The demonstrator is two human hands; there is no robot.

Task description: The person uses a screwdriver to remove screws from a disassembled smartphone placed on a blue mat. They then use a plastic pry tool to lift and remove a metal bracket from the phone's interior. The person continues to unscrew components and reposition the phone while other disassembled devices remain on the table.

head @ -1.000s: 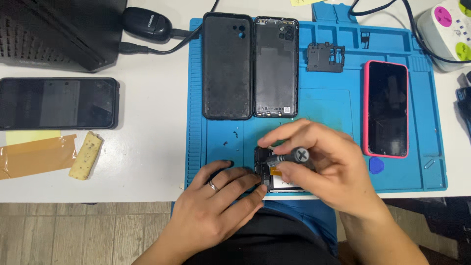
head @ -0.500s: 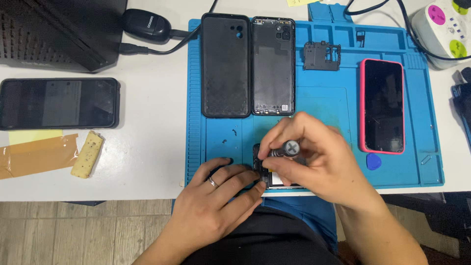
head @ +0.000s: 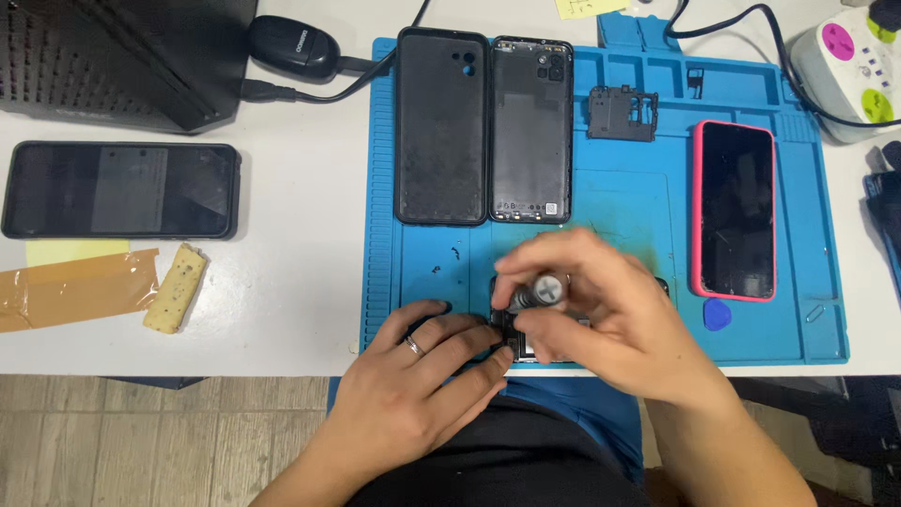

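Note:
My right hand grips a small screwdriver with a silver and black handle, its tip down on an opened phone at the near edge of the blue work mat. My left hand, with a ring on one finger, lies flat beside the phone and steadies its left end with the fingertips. Most of the opened phone is hidden under both hands.
On the mat lie a black phone case, a black back cover, a small black inner plate, a pink-cased phone and a blue pick. Left on the white table: another black phone, tape, an eraser-like block.
My right hand has turned the screwdriver, so its handle end now points left and is blurred. The view shifted slightly. My left hand stays on the phone.

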